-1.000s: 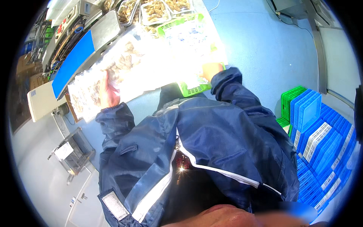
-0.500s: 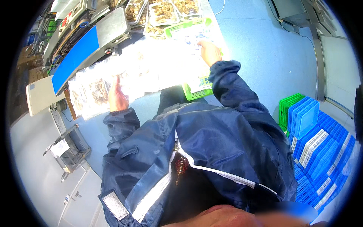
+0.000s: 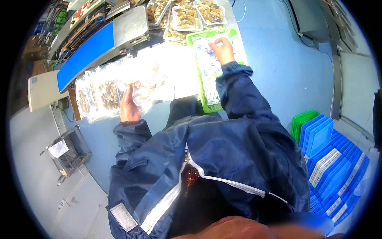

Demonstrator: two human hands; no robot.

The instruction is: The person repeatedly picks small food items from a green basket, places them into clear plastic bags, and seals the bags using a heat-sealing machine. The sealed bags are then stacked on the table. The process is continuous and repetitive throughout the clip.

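The left hand [image 3: 129, 106] holds a clear bag of brownish pieces [image 3: 141, 85] at the near edge of the brightly lit table [image 3: 183, 75], fingers curled up around the bag's lower rim. More filled clear bags [image 3: 95, 97] lie in a row just to its left, touching one another. The right hand [image 3: 222, 49] reaches farther out, to the far end of a long green basket [image 3: 211, 104] that lies with its long axis running away from the person, along the table's right side. Its fingers are bent down on the white packets [image 3: 207, 65] inside the basket; glare washes out that part, so whether they pinch one packet or only press on the stack is hard to say. So the bag sits close in, to the left of the body, and the packets lie ahead and to the right, nearer the right hand. Beyond the basket stand clear trays [image 3: 187, 18] filled with the same brownish food. A blue conveyor belt [image 3: 85, 55] slants away at upper left, and stacked blue crates [image 3: 334, 167] sit on the floor to the right
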